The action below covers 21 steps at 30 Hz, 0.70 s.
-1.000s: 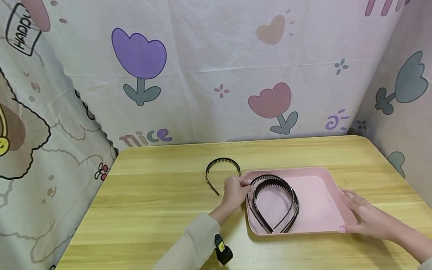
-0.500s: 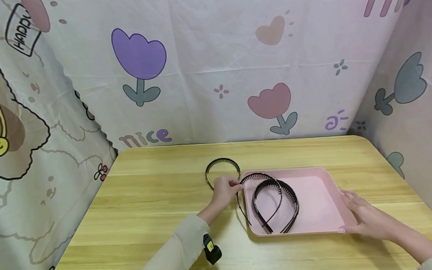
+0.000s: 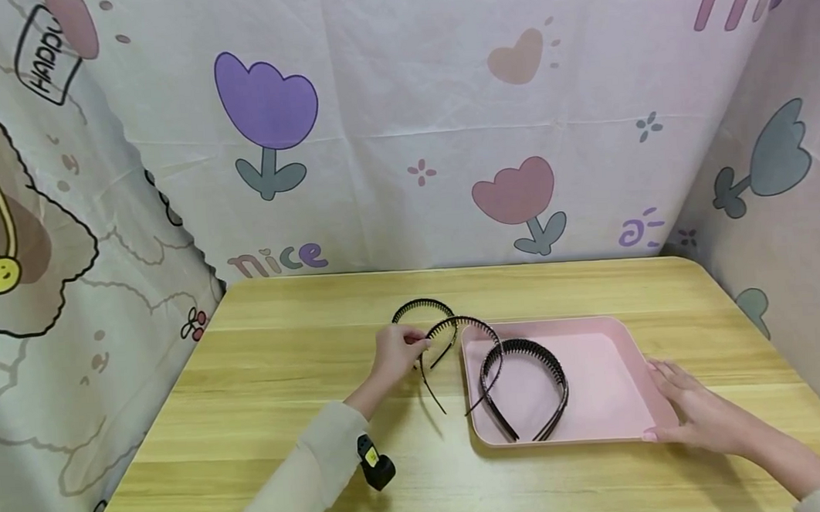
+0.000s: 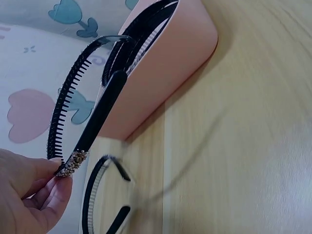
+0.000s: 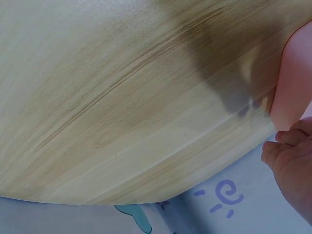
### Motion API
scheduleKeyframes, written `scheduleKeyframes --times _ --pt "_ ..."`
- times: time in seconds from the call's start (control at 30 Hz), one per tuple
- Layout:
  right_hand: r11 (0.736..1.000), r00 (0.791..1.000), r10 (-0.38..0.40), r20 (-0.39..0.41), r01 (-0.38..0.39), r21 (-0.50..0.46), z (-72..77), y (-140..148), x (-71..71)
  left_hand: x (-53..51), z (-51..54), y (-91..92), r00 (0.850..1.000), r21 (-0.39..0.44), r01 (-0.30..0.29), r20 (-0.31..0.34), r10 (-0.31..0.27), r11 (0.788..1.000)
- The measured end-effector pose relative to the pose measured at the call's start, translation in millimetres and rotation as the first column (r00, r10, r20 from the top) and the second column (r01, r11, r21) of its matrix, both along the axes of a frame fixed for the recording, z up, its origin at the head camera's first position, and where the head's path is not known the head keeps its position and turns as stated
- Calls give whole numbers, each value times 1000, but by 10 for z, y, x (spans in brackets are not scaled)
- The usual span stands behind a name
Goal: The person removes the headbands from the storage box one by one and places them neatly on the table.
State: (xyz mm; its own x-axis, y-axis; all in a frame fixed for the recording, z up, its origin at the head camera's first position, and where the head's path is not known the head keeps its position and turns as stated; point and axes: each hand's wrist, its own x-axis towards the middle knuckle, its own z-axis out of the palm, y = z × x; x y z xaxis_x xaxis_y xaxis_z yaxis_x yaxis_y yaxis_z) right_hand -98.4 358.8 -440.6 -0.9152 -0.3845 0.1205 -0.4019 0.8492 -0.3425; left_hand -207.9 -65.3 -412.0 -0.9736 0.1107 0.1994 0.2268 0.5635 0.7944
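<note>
My left hand [image 3: 394,356] pinches a thin black toothed headband [image 3: 492,334] between thumb and fingertips. In the left wrist view, the headband [image 4: 61,109] shows a beaded, glittery stretch beside the fingertips. It hangs above the table, its right end overlapping the left rim of a pink tray [image 3: 608,385] in the head view. Inside the tray, several black headbands [image 3: 555,366] lie nested at the left. Another black headband [image 3: 419,303] lies on the table behind my left hand. My right hand [image 3: 699,411] rests against the tray's right front corner, fingers extended along its side, thumb at the front.
The pale wooden table [image 3: 287,432] reaches back to a printed cloth [image 3: 393,203] that hangs behind and on both sides. A small black device [image 3: 375,465] is strapped at my left wrist.
My left hand has moved left and drawn the held headband away from the nested ones in the tray, partly past its left rim. My right hand and the tray have stayed put.
</note>
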Motion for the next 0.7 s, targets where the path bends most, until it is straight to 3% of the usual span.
scheduleKeyframes --times 0.43,0.7 --pt "1000 1000 0 -6 0 -6 0 -10 1 -58 -20 -390 994 -54 -105 -28 104 993" --pt "1000 1000 5 -11 -5 -2 3 -2 4 -123 58 -687 986 -85 -166 -20 165 983"
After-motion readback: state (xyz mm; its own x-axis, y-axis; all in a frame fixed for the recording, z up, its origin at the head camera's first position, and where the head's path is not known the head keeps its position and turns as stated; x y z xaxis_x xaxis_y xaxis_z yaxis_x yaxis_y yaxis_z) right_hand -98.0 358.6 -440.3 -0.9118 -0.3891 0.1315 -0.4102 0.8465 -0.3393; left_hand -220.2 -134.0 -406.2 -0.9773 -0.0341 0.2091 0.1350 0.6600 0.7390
